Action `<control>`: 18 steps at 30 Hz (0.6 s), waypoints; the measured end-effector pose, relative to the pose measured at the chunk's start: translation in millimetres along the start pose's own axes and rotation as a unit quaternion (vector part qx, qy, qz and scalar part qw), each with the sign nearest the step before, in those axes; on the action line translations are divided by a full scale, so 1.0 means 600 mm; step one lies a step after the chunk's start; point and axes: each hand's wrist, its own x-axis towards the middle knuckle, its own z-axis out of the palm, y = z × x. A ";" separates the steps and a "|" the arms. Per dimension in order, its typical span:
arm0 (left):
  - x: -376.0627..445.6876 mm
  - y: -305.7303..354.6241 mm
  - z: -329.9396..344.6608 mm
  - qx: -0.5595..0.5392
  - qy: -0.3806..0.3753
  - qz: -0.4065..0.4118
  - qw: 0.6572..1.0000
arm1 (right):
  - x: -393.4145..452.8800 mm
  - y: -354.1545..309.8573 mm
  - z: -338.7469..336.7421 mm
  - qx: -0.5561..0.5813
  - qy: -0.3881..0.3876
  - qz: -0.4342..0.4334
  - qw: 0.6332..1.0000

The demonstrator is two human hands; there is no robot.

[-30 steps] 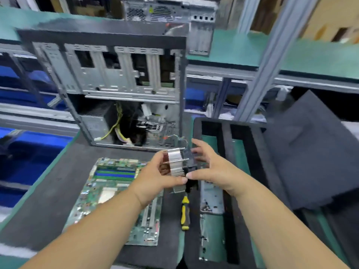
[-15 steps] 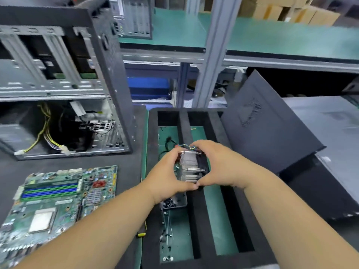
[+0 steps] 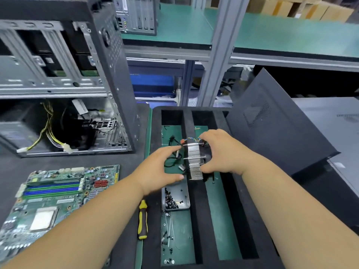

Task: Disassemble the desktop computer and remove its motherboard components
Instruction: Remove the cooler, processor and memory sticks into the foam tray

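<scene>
Aluminium fins of the cooler [image 3: 194, 162] stand on edge over the foam divider between the first two slots of the tray [image 3: 155, 121], a little lower and further right than half a second ago. The right hand [image 3: 223, 154] grips it from the far side, fingers curled over its top and thumb on the lower fins. The left hand [image 3: 161, 169], which clasped the cooler a moment ago, has let go and hovers just beside it with fingers spread and relaxed. Below it the screw tin [image 3: 175, 199] now shows uncovered. The screwdriver [image 3: 142, 220] lies left of the tray, the board [image 3: 56, 199] flat on the mat, the case [image 3: 64, 78] open behind.
</scene>
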 end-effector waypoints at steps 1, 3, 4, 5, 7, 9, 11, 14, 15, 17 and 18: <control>-0.004 -0.008 -0.007 0.012 0.021 -0.004 1.000 | 0.011 -0.004 0.005 0.015 -0.001 0.001 1.000; -0.013 -0.022 -0.020 0.026 0.071 -0.026 0.997 | 0.034 -0.013 0.019 0.044 0.001 -0.001 0.999; -0.018 -0.029 -0.026 0.027 0.089 -0.046 0.995 | 0.045 -0.019 0.026 0.060 -0.002 0.001 0.998; -0.025 -0.037 -0.031 0.025 0.101 -0.067 0.992 | 0.056 -0.025 0.034 0.076 -0.005 0.005 0.997; -0.037 -0.050 -0.041 0.018 0.113 -0.097 0.989 | 0.077 -0.034 0.053 0.099 -0.008 0.011 0.995; -0.049 -0.059 -0.050 0.008 0.118 -0.110 0.987 | 0.095 -0.038 0.068 0.102 -0.012 0.014 0.995; -0.061 -0.066 -0.059 0.004 0.122 -0.118 0.985 | 0.108 -0.036 0.074 0.107 -0.021 0.020 0.994; -0.074 -0.076 -0.068 0.000 0.130 -0.122 0.984 | 0.119 -0.021 0.071 0.100 -0.026 0.017 0.995; -0.078 -0.078 -0.071 0.001 0.133 -0.124 0.983 | 0.121 -0.016 0.069 0.092 -0.026 0.012 0.995; -0.082 -0.079 -0.073 0.003 0.139 -0.127 0.982 | 0.125 -0.008 0.069 0.071 -0.028 0.002 0.997; -0.084 -0.078 -0.074 0.005 0.139 -0.128 0.982 | 0.128 -0.006 0.072 0.060 -0.030 0.000 0.998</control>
